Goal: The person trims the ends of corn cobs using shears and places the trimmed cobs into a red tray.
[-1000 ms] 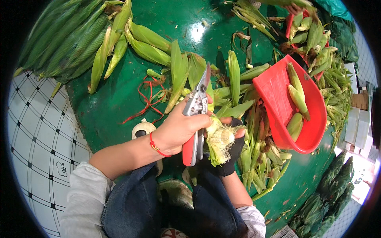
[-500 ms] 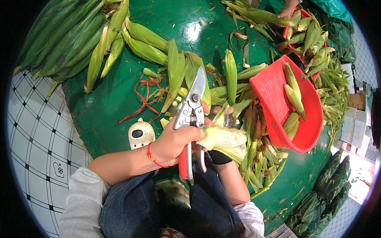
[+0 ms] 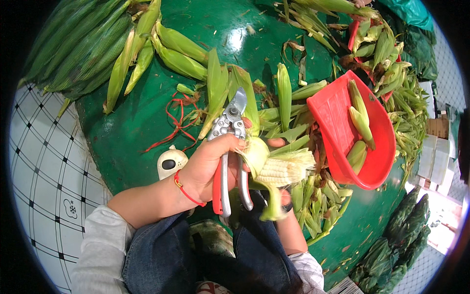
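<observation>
Red plastic scoop point(image 3: 338, 130), right of the ear being worked: two ears in husk inside, the upper one point(image 3: 361, 117) slanting along the hollow, the lower one point(image 3: 356, 157) near the curved end.

Second red container point(image 3: 353, 35), upper right: mostly buried under heaped ears point(image 3: 384, 44); only bits of its edge show, so depth and count cannot be told. Mesh bag point(image 3: 73, 54), upper left: packed with long green ears, cut off by the dark rim of the view. Dark green bags point(image 3: 396, 240), lower right: contents hard to make out.

Hands: left hand point(image 3: 200, 169) closed round pruning shears point(image 3: 229, 122), handles standing apart, thumb by the husk-covered base of a part-husked ear point(image 3: 281, 172). Ear lies in front of the lap, pale kernels pointing right, a husk strip point(image 3: 272, 198) hanging below, blurred. Right hand point(image 3: 285, 198) largely hidden behind the ear; a few fingertips show above and below it. How far it is open, or whether it grips, cannot be told.

Top edge: a sliver of another person's fingers point(image 3: 361, 2), cut off. Loose husks point(image 3: 318, 210) heaped beside the right forearm, partly covered by the ear.
</observation>
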`<state>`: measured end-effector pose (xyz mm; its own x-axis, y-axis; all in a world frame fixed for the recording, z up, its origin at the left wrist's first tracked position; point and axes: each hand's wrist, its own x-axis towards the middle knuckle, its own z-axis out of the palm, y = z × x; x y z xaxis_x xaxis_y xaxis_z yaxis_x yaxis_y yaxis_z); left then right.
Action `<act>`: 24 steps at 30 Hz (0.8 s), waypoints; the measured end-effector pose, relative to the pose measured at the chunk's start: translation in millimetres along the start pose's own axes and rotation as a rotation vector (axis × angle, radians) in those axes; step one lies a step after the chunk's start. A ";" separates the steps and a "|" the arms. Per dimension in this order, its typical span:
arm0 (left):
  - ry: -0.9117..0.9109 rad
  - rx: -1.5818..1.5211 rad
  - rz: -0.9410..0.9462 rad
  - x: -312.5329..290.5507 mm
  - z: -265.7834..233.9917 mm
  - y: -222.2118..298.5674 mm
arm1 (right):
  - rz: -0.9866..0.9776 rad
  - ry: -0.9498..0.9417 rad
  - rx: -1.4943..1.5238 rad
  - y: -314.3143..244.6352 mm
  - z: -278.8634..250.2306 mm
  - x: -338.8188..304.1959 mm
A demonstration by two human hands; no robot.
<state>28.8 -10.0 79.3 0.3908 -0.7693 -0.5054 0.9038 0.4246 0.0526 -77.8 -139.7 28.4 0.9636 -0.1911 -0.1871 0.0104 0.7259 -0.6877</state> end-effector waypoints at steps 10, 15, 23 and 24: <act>-0.086 1.843 0.468 -25.6 -14.1 4.2 | -0.063 0.388 -0.832 -36.3 -7.5 5.2; -0.137 2.065 0.389 -27.7 -20.3 -3.5 | -0.102 0.411 -1.159 -41.0 -17.6 1.6; -0.084 2.092 0.358 -28.1 -20.6 -7.4 | -0.354 0.341 -1.604 -34.9 -25.1 0.3; -0.076 2.070 0.369 -28.2 -23.2 -9.5 | -0.407 0.299 -1.700 -35.9 -21.8 2.0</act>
<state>5.1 18.8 73.1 0.5108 -0.8297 -0.2253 -0.3916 -0.4578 0.7982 -82.1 -180.6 37.4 0.8918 -0.4111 0.1887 -0.2357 -0.7783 -0.5820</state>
